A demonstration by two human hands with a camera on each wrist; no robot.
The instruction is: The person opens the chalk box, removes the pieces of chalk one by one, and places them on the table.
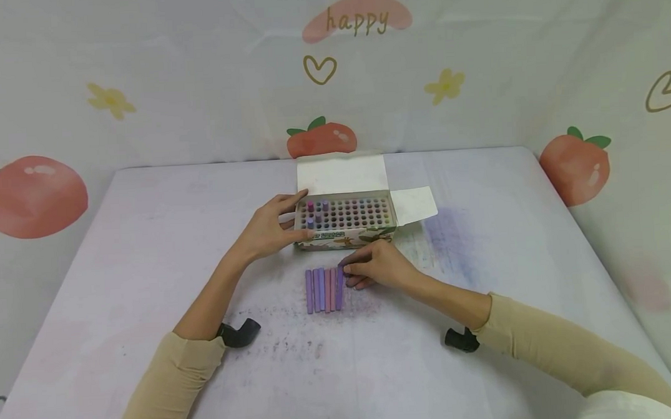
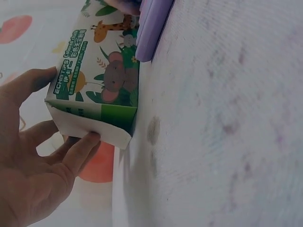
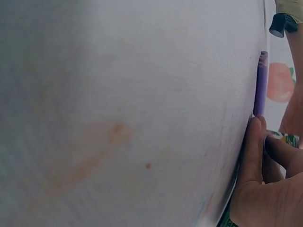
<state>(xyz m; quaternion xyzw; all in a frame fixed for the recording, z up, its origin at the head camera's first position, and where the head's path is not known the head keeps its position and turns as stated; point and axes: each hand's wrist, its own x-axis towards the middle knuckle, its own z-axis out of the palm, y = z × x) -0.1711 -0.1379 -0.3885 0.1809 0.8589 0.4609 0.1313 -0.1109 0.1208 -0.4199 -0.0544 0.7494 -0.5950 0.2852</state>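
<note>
1. Head view: an open cardboard box point(image 1: 345, 240) stands on the desk point(image 1: 146, 255), near the middle of its far edge, with the lid point(image 1: 342, 174) raised behind it and a white side flap point(image 1: 414, 206) spread toward the desk's right edge.
2. Rows of round holes fill the box; four chalk sticks point(image 1: 310, 206), one magenta and the others purple to blue-violet, stand upright in its left part.
3. Between the box and the near edge, a row of chalk point(image 1: 317, 291) in purple, blue-violet and pink lies side by side, ends toward the near edge.
4. Thumb and forefinger of the right hand point(image 1: 383, 267) pinch the far end of the purple stick point(image 1: 340, 293) at the row's right; whether it is lifted, I cannot tell.
5. Gripping the box's left end, the left hand point(image 1: 271, 225) has its thumb on the front and its forefinger at the far left corner.
6. Left wrist view: the front bears a giraffe and the words "ECHO TIPS"; fingertips touch a white end flap point(image 2: 90, 127).
7. Purple and blue smudges point(image 1: 449, 236) mark the pale desk right of the box; dark specks surround the row.
8. Beyond the far edge hangs a white cloth point(image 1: 195, 84) printed with peaches, yellow flowers, hearts and "happy".
</note>
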